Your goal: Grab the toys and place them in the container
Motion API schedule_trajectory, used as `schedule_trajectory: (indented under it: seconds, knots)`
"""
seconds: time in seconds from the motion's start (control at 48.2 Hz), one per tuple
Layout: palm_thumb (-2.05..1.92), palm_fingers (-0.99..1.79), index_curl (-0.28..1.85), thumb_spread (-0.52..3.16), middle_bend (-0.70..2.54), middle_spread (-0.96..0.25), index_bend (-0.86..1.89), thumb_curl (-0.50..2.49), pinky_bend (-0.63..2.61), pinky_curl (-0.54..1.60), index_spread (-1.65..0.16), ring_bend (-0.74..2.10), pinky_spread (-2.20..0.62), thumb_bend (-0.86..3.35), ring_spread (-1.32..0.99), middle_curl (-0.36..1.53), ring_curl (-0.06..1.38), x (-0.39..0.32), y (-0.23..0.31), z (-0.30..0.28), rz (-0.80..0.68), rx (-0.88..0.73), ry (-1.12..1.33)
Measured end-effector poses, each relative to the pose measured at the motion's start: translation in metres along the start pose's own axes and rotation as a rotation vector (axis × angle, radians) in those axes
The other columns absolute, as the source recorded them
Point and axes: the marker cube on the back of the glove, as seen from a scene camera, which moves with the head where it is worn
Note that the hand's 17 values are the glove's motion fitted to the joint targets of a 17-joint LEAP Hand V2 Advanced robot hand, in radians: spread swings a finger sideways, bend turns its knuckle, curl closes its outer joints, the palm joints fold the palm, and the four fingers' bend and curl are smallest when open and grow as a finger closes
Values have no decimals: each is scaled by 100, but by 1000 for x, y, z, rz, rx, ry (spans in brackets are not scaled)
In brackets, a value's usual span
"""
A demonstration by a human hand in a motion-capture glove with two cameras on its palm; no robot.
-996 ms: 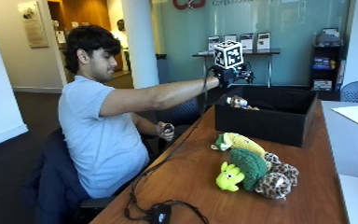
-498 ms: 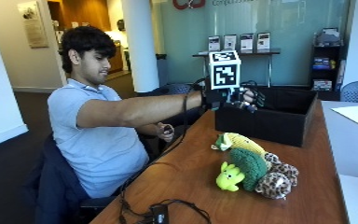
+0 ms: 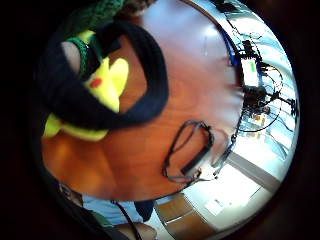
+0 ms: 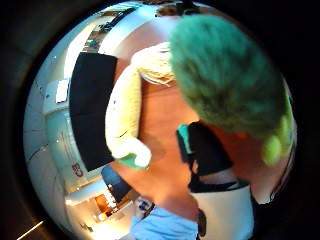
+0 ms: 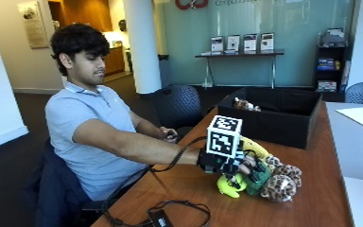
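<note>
Outside view: my right hand [image 5: 227, 164] is down on the green-and-yellow turtle toy [image 5: 243, 180], near end of the toy cluster on the counter [image 5: 187, 189]. Fingers reach over its green back; whether they have closed round it I cannot tell from here. A spotted leopard-print toy [image 5: 281, 186] sits just right of the turtle, touching it. A yellow plush [image 5: 255, 147] lies behind, toward the black container [image 5: 276, 116] at the counter's far end. One toy [image 5: 244, 104] already shows inside the container.

Little-finger palm view: yellow head and limb of the turtle close under a black strap, lying on bare wood. A looped black cable [image 3: 192, 150] lies further off on the wood.

Thumb palm view: the green shell fills much of the field, so it is close to my palm. The pale yellow plush [image 4: 122, 115] lies between it and the dark container wall [image 4: 90, 110].

Step in hand, as I judge it: taking hold of the turtle. Next calls for a secure hold, a lift clear of the leopard toy, then a carry to the container.

Surface is reddish-brown polished wood. Room: teal glass wall, a display table, dark chairs.
</note>
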Motion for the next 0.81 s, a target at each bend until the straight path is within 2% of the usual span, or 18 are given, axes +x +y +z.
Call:
schedule_trajectory:
  seconds: [0.083,0.311,0.373,0.581,0.809]
  knots:
    - [13,-2,35,154,8,-3,25,28,114,44,-36,22,-9,6,-8,29,23,0,-4,7,-22,105,-32]
    - [52,46,35,165,13,-2,24,37,127,45,-36,55,-24,34,-10,24,31,4,-8,2,-80,233,-102]
    - [59,68,36,164,16,-3,24,39,130,46,-35,66,-27,40,-12,25,34,5,-10,0,-97,273,-116]
    - [73,83,41,162,19,-3,27,43,119,44,-32,79,-32,54,-14,27,42,-2,-10,-41,-109,295,-284]
    - [77,87,44,161,18,-3,23,44,115,42,-31,81,-35,63,-15,30,44,-50,0,-128,-185,379,-385]
